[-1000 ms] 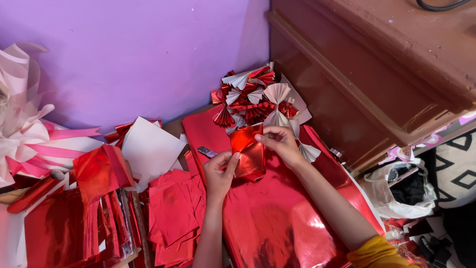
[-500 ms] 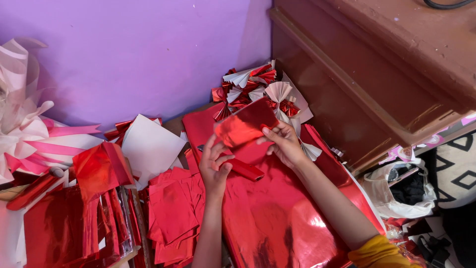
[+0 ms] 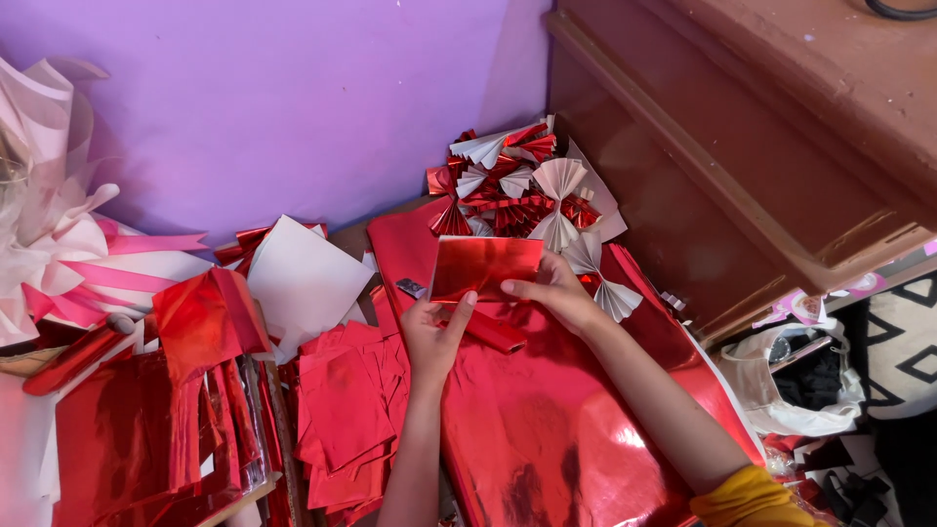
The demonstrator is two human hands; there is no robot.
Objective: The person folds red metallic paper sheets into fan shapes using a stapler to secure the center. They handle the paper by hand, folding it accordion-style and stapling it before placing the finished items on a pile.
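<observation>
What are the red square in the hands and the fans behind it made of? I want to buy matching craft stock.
Red square, held by left hand and right hand: apparently foil-coated paper, glossy, with mirror-like glare. Pleated fans: likely the same sheet folded, shiny red on one face, matte white on the other. The exact stock cannot be told.

Red foil sheet (image 3: 485,265); purple wall (image 3: 273,107).

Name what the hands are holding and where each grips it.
A shiny red foil rectangle: left hand at its lower left corner, right hand at its lower right edge.
</observation>
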